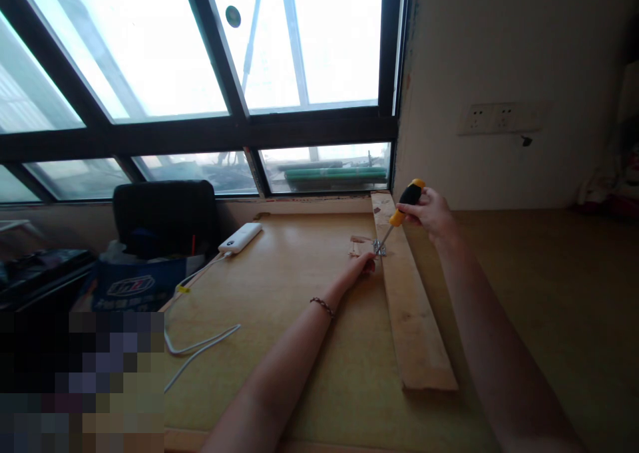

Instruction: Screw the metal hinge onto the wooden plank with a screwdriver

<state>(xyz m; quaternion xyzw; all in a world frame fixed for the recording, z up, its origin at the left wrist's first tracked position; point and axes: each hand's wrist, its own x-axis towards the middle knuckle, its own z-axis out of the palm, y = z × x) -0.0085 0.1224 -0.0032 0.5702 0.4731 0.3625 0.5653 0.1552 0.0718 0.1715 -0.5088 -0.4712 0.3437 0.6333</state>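
Nearest in the head view, two bare forearms (274,373) reach across the wooden surface (269,287). The right hand (433,215) grasps a yellow-and-black screwdriver (410,197), its shaft slanting to a metal fitting (381,247) at the plank's (417,316) left edge. Beside the tip, the left hand (360,267) is curled; I cannot tell what its grip holds. The step appears to be fastener-turning; the next move calls for a seated tip.
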